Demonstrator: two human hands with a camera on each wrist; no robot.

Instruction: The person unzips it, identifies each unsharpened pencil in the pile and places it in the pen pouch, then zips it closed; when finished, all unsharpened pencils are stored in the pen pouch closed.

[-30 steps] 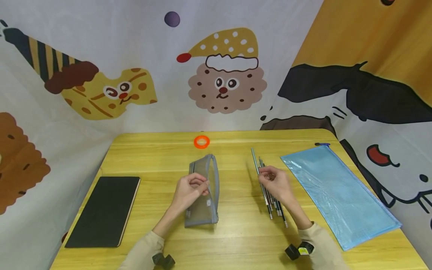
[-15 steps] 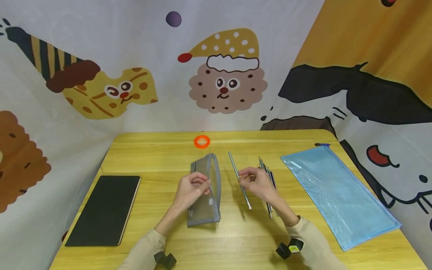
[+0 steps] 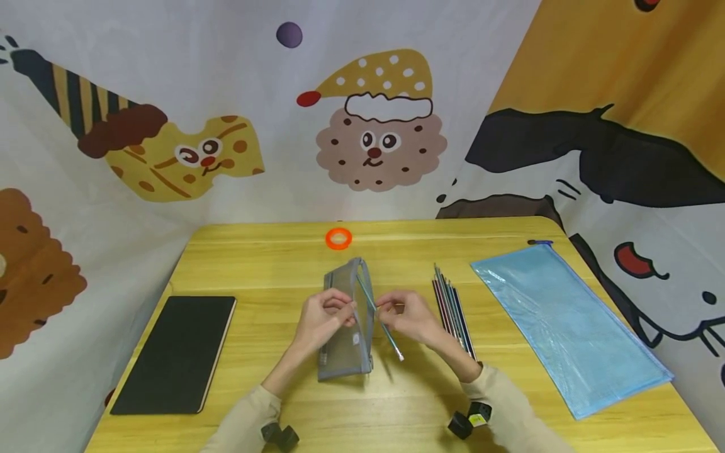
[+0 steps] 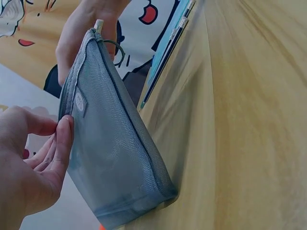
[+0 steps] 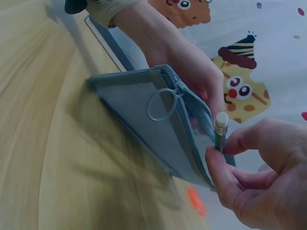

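My left hand (image 3: 320, 321) pinches one edge of a grey mesh pencil case (image 4: 115, 148), whose zipped mouth gapes toward the right. Between the thumb and fingers of my right hand (image 3: 410, 314) is a pencil (image 5: 221, 132) with a white eraser end. In the head view this pencil slants across the opening, its far end inside the mouth and its eraser end pointing back toward me. A zip-pull ring (image 5: 163, 104) hangs at the case's near corner. Several more pencils (image 3: 453, 308) lie in a bundle on the table, partly behind my right forearm.
A black notebook (image 3: 175, 355) lies at the left of the wooden table (image 3: 283, 251). On the right is a blue translucent zip folder (image 3: 572, 327). An orange ring (image 3: 338, 238) lies near the back edge, before a cartoon-print cloth (image 3: 255, 63).
My right hand has carried the pencil left, away from the bundle, to the mouth of the pencil case. My left hand keeps its pinch on the case, which has shifted slightly right.
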